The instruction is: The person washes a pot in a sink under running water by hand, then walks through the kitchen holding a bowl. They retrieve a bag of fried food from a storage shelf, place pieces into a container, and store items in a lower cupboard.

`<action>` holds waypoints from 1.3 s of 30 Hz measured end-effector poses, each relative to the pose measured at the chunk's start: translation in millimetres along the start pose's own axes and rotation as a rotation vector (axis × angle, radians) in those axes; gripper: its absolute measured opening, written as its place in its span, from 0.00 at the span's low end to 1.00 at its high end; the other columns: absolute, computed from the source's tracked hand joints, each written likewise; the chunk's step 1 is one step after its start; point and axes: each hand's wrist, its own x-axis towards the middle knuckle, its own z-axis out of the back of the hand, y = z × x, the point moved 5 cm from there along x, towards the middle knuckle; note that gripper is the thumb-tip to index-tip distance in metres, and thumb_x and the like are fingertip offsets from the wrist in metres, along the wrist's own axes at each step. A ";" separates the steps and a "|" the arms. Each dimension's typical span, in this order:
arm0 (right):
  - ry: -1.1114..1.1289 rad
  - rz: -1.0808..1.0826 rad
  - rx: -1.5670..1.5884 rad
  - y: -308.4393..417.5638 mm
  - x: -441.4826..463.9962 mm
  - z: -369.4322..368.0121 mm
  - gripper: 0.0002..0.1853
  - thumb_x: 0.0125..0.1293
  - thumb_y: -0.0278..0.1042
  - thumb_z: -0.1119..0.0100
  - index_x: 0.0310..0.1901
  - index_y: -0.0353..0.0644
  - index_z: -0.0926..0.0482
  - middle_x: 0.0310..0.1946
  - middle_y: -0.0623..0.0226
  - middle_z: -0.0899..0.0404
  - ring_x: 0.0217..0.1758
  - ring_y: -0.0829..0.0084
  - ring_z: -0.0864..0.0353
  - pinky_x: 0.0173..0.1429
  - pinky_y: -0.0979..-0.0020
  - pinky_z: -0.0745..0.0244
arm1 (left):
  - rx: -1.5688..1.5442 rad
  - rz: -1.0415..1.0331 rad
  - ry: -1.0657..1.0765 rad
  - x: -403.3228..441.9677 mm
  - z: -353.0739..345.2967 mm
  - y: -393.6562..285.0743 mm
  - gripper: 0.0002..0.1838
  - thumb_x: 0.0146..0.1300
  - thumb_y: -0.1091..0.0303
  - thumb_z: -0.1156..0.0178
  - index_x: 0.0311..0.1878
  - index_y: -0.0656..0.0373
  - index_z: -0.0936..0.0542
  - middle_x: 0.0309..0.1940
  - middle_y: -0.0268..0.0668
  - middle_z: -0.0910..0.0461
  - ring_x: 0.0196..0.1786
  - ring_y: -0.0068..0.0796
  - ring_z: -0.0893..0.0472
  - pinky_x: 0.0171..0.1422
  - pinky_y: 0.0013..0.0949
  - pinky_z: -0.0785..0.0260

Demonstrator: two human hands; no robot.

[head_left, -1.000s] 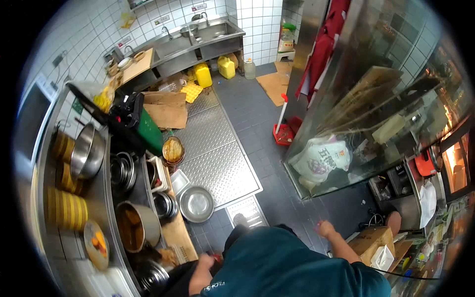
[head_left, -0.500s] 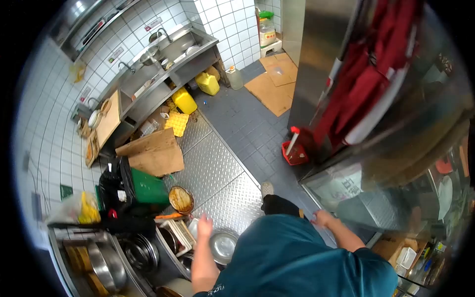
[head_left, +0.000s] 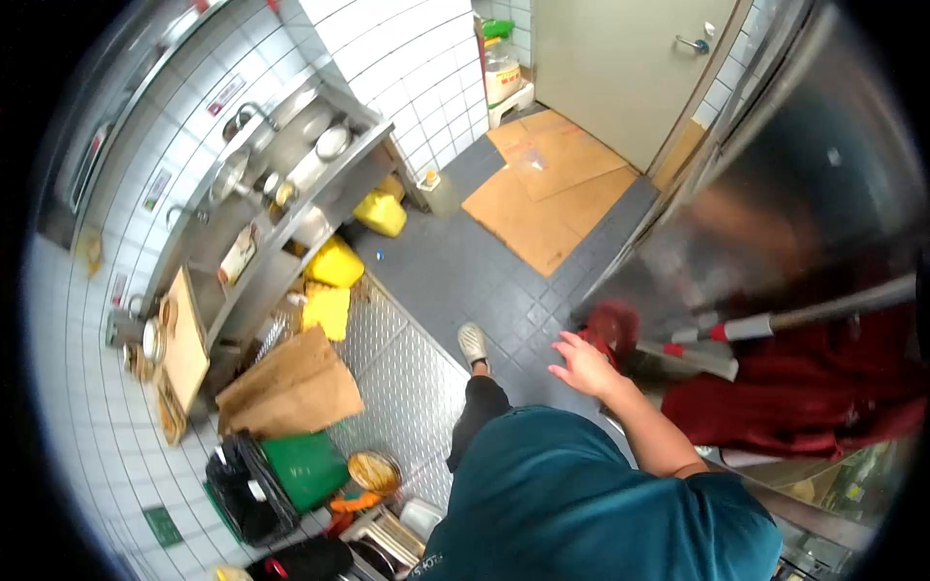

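Head view — cardboard (head_left: 531,221) beyond right fingers (head_left: 574,346)

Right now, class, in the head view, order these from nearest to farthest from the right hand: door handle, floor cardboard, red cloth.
1. Red cloth, to the right of the right hand
2. Floor cardboard, ahead
3. Door handle, beyond the cardboard
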 end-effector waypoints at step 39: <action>-0.911 -0.738 0.058 -389.3 635.0 614.1 0.41 0.60 0.33 0.26 0.74 0.38 0.35 0.79 0.39 0.50 0.80 0.40 0.44 0.81 0.53 0.42 | 0.042 -1.122 -0.607 225.7 859.2 -1230.6 0.25 0.64 0.71 0.35 0.64 0.66 0.24 0.55 0.55 0.20 0.51 0.53 0.17 0.54 0.43 0.21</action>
